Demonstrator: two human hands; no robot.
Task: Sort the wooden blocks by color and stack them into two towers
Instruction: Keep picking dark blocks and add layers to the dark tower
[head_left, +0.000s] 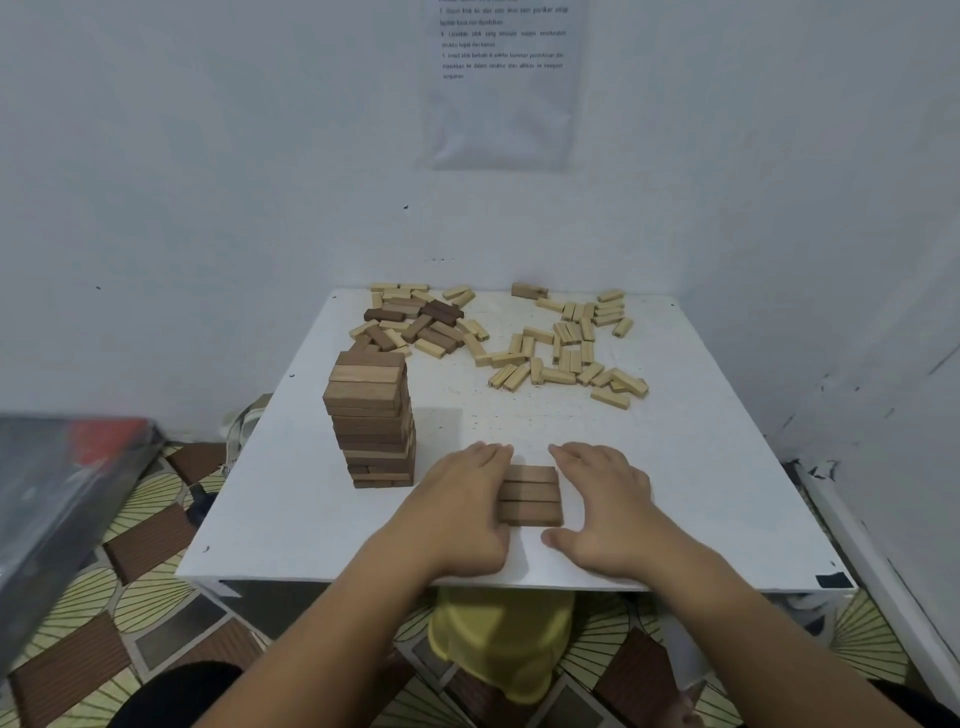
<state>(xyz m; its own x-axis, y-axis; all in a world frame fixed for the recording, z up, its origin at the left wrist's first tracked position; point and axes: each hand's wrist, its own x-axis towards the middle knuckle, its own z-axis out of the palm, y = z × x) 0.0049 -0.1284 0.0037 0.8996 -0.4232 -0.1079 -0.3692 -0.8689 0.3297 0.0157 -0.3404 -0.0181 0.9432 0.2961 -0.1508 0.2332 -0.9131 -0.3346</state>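
A tall tower of dark brown blocks (373, 418) stands at the left of the white table (701, 467). Near the front edge lies a flat row of several dark brown blocks (530, 496), side by side. My left hand (462, 499) presses flat against the row's left ends. My right hand (602, 499) lies flat at its right ends, fingers straight and thumb spread. At the far left sits a mixed pile of dark and light blocks (415, 322). Several light blocks (566, 348) lie scattered at the far right.
The table stands in a corner between white walls, with a printed sheet (504, 78) on the far wall. A yellow stool (498, 644) sits under the table's front edge. A dark case (62, 499) is at the left on a patterned floor.
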